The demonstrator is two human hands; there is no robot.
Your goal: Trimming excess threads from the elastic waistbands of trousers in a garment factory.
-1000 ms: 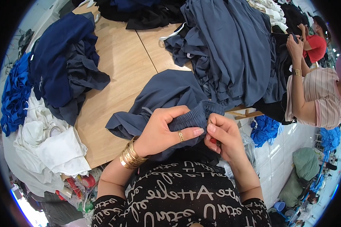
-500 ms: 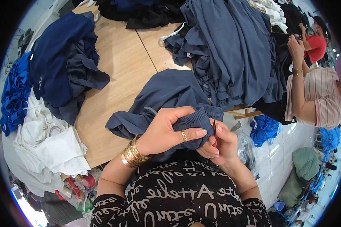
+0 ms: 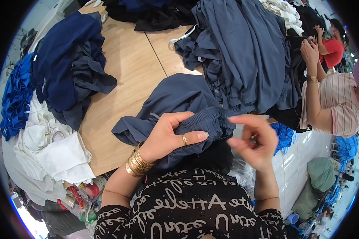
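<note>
1. the fingers (image 3: 193,138) of the left hand (image 3: 159,137) are clamped on the band (image 3: 209,119) of a slate-grey garment (image 3: 179,91), thumb on the near side, probably to keep the gathers bunched and steady.
2. the thumb and forefinger of the right hand (image 3: 264,139) stand apart, just right of the band, the others curled in. something small shows in the palm, too blurred to name; i cannot tell whether they grip it.
3. the garment lies at the near side of the desk (image 3: 123,71), band lifted toward the person, the rest spread to the far left. the desk seems to bear most of its weight, so one hand can manage the band.
4. the band is ridged and puckered, as elastic would make it; the body is smooth, thin and softly creased.
5. to the far right, a grey pile (image 3: 247,51) hangs in long folds, similar in colour, perhaps set there for easy reach.
6. on the left, a navy pile (image 3: 68,63) slumps at the desk's edge, well apart, perhaps to keep colours separate; nearer lies crumpled white cloth (image 3: 64,155).
7. the desk is pale and wood-grained, with a straight dark seam.
</note>
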